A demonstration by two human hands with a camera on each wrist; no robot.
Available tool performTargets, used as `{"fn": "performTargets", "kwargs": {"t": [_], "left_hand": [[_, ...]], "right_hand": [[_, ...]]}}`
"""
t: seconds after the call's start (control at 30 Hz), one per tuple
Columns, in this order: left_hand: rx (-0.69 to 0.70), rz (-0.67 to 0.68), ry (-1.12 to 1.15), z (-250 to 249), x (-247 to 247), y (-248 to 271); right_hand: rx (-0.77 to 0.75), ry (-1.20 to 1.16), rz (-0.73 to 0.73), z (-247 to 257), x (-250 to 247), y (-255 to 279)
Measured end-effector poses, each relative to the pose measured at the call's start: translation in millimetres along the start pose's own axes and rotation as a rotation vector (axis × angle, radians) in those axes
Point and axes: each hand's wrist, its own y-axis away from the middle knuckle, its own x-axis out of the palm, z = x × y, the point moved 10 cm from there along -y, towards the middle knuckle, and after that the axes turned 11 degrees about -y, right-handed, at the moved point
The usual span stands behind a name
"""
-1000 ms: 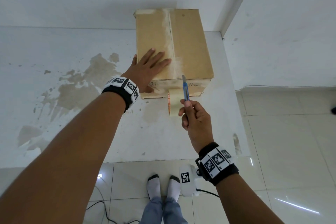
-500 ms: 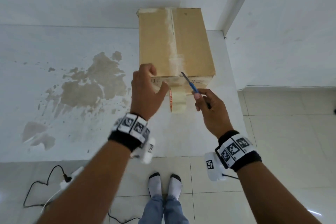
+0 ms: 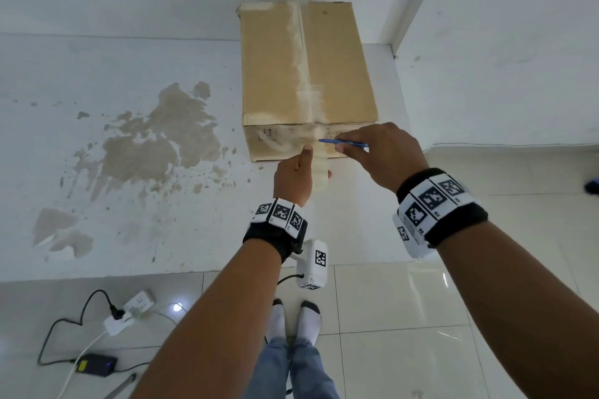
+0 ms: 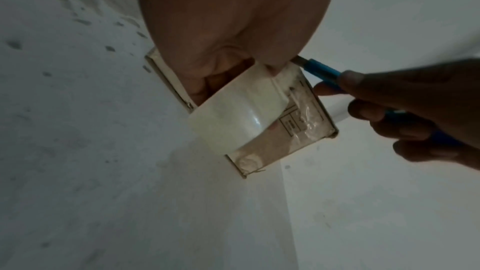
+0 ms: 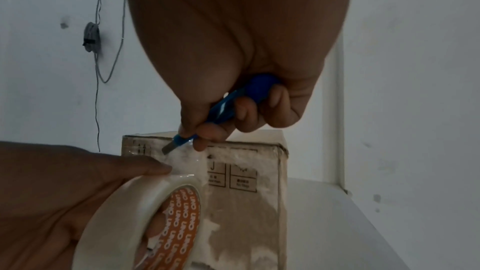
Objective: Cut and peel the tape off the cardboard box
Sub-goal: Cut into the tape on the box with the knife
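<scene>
On the white worktop [image 3: 136,227], the brown cardboard box [image 3: 304,68] has the clear tape roll [image 5: 135,221] gripped against its near face by the left hand [image 3: 293,176], while the blue utility knife [image 5: 223,110], clasped in the right hand [image 3: 382,155], is poised for the cutting step, judged to call for a level slice across the taut tape.

Head looks down; wrists close, perhaps tilted, sharing the box [image 3: 308,74].

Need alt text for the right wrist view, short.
A right hand grips a blue utility knife, its blade at the taped top edge of a cardboard box. The left hand holds a roll of clear tape against the box front.
</scene>
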Motion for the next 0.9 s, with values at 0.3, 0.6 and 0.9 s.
{"fn": "performTargets", "kwargs": {"t": [0.3, 0.6, 0.9], "left_hand": [[-0.016, 0.006, 0.049, -4, 5, 9], [0.063, -0.041, 0.089, -9, 2, 10], [0.079, -0.042, 0.087, -7, 2, 9]], "right_hand": [[-0.015, 0.130, 0.047, 15, -3, -11], [-0.027, 0.199, 0.117, 22, 12, -24], [0.030, 0.228, 0.116, 4, 0, -23]]}}
